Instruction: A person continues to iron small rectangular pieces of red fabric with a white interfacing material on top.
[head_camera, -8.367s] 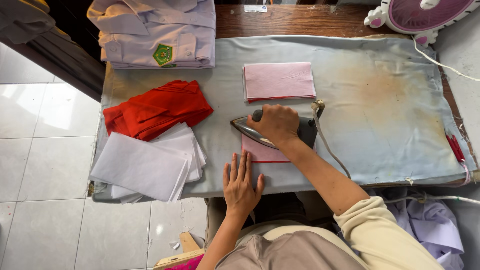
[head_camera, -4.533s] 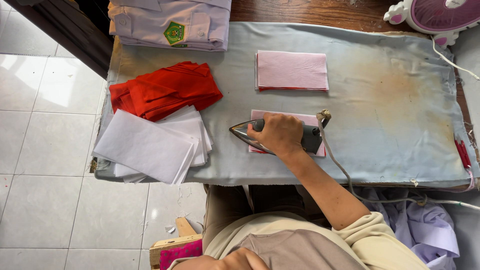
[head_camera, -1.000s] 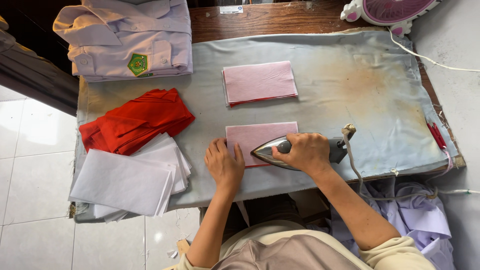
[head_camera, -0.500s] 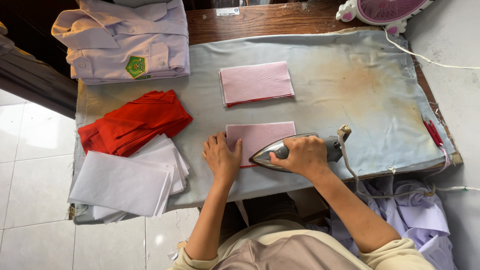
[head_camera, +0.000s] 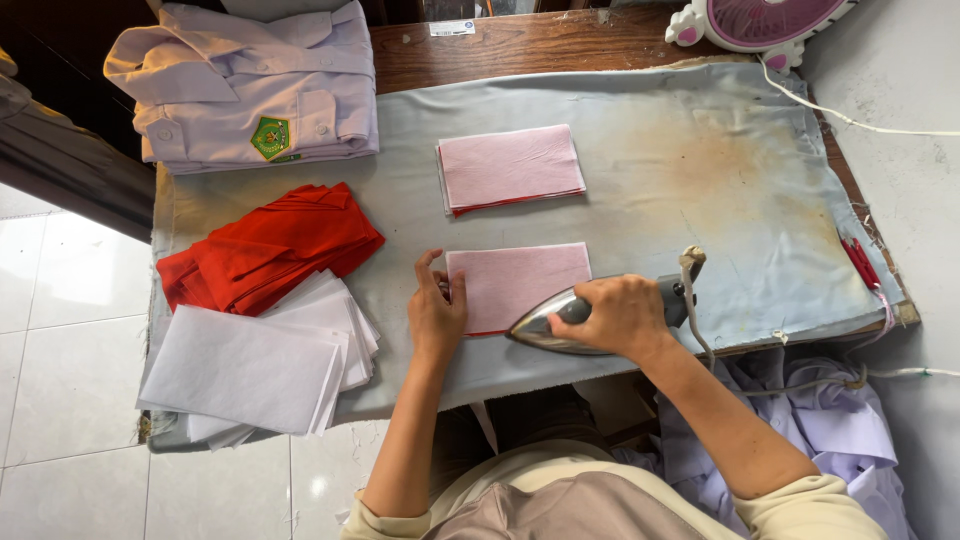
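pink fabric piece (head_camera: 520, 285) lies flat under your open left hand (head_camera: 437, 312). your right hand (head_camera: 612, 315) grips the iron (head_camera: 560, 325), its tip on the piece's lower right edge.

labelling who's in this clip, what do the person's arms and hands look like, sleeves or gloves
Both hands, left hand and right hand, are bare: no gloves, rings or watch visible. The forearms are uncovered; pale cream sleeves are pushed up near the elbows.

Pink fabric rect (head_camera: 520, 285) lying flat near front edge of surface, red layer peeking out underneath. Metal iron (head_camera: 570, 322) w/ dark handle sitting on its lower-right corner, tip pointing left.
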